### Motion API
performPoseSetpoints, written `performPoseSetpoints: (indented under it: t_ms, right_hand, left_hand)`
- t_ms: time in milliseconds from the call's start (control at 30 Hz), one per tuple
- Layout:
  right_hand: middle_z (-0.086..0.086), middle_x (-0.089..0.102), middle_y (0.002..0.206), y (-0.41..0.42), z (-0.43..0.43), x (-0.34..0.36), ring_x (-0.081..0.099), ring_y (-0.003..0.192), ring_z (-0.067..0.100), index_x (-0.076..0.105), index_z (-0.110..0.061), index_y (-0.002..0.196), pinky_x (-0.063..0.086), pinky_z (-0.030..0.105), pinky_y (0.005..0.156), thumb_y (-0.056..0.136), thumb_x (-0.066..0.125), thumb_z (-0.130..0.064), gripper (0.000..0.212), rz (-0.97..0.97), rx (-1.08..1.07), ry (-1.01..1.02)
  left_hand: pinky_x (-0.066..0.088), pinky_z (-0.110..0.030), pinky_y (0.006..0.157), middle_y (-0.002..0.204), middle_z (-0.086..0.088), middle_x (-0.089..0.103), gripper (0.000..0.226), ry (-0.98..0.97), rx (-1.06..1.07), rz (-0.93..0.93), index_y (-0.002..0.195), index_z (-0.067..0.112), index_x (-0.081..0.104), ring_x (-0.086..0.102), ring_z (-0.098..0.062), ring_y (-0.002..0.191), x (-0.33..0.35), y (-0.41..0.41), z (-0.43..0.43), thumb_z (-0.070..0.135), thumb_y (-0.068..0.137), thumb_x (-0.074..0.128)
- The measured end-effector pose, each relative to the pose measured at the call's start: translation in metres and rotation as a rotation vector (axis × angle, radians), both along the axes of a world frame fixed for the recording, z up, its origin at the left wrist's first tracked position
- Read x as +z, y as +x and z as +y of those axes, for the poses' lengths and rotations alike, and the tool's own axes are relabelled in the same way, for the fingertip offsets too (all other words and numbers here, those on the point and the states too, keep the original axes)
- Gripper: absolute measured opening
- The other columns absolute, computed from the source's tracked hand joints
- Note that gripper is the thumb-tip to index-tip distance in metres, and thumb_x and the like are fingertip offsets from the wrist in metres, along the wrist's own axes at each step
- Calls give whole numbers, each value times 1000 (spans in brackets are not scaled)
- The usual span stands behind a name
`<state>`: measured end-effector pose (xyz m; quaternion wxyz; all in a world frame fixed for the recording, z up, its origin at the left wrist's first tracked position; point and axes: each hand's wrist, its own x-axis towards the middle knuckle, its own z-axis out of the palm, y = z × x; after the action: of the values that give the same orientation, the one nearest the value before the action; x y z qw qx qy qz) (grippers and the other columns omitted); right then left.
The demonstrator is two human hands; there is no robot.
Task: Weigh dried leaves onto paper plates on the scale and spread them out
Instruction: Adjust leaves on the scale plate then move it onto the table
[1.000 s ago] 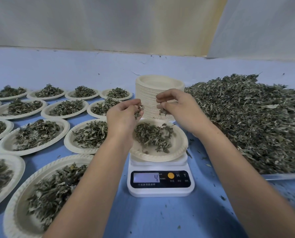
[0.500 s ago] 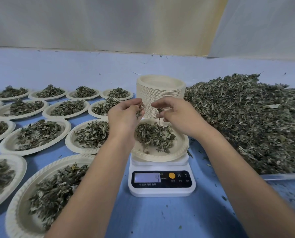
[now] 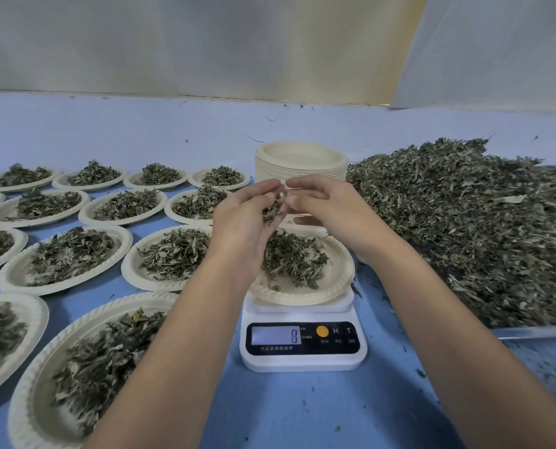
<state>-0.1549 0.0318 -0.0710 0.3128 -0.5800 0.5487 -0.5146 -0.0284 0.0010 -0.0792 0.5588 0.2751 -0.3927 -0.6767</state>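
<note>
Fingers (image 3: 263, 193) of the left hand (image 3: 241, 222) curl round dried leaves (image 3: 274, 207) above the scale (image 3: 302, 361); right hand (image 3: 331, 209) fingers pinch bits off, probably fine-tuning weight.

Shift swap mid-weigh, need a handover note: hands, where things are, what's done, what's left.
Left hand: cupped round a clump of leaves, above the plate on the scale.
Right hand: fingertips at that clump; can't confirm a pinch.
That plate holds a heap bunched in the middle. The scale has a display that looks like 8.
Supply: loose leaf pile on the right, stack of empty plates behind the scale.
Done: filled plates in rows on the left.
Left: finish this weighing (target not shown), spread the heap, start a fresh plate.
</note>
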Motion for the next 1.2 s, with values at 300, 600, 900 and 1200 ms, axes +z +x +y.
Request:
performPoseSetpoints:
  t_ms: [300,600,900,1200]
  right_hand:
    - [2,69,81,1,-4,-6,64,71,10,69,-14,92,56,17,71,84,67,-5,12,-317,45,119]
    - [7,69,78,1,-2,-6,66,64,8,66,-6,90,56,16,64,80,64,13,22,-370,-21,99]
    - [7,69,71,-4,-7,-7,67,63,8,68,-3,85,56,15,68,81,61,15,20,-384,-101,21]
    - [10,67,75,1,-4,-10,66,64,9,68,-2,81,56,14,69,84,60,13,18,-393,-143,-38]
  left_hand:
    - [56,-21,71,92,-5,68,30,-78,-83,-144,93,8,65,67,-6,77,-7,-6,4,-6,96,39]
    - [56,-22,70,91,-4,68,30,-86,-93,-202,93,10,66,66,-10,80,-6,-5,5,-4,97,40]
    - [56,-29,83,92,-11,67,26,-37,-60,-123,94,0,63,66,-18,84,-3,-3,3,-10,95,39]
    - [56,-22,77,84,-8,65,26,23,6,-64,91,2,62,63,-11,73,-2,-13,7,-9,95,39]
